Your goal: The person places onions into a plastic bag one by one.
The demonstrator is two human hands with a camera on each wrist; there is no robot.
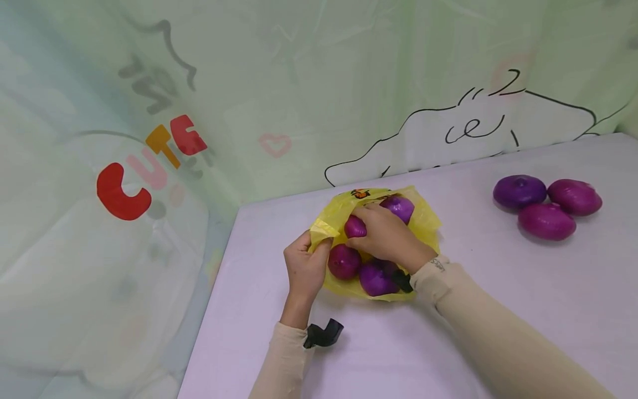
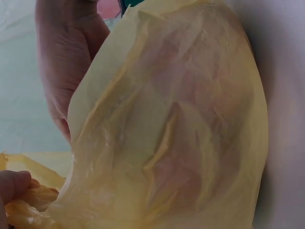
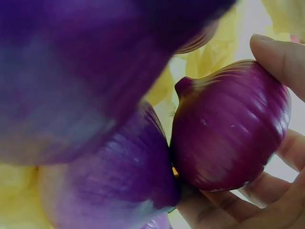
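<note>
A yellow plastic bag (image 1: 426,221) lies open on the table with several red onions inside, among them one onion (image 1: 344,262) near its left edge and a more purple one (image 1: 399,208) at the back. My left hand (image 1: 306,269) pinches the bag's left rim; its thumb (image 2: 15,183) shows on the crumpled plastic in the left wrist view. Reaching into the bag's mouth, my right hand (image 1: 386,235) grips a red onion (image 3: 231,129), thumb on one side and fingers curled beneath. Another purple onion (image 3: 114,176) sits right beside it.
Three more red onions, one of them a dark purple onion (image 1: 520,191), lie grouped on the white table (image 1: 389,354) at the right. Behind the table hangs a pale green printed curtain (image 1: 279,83). A black strap (image 1: 324,333) sticks out from my left wrist.
</note>
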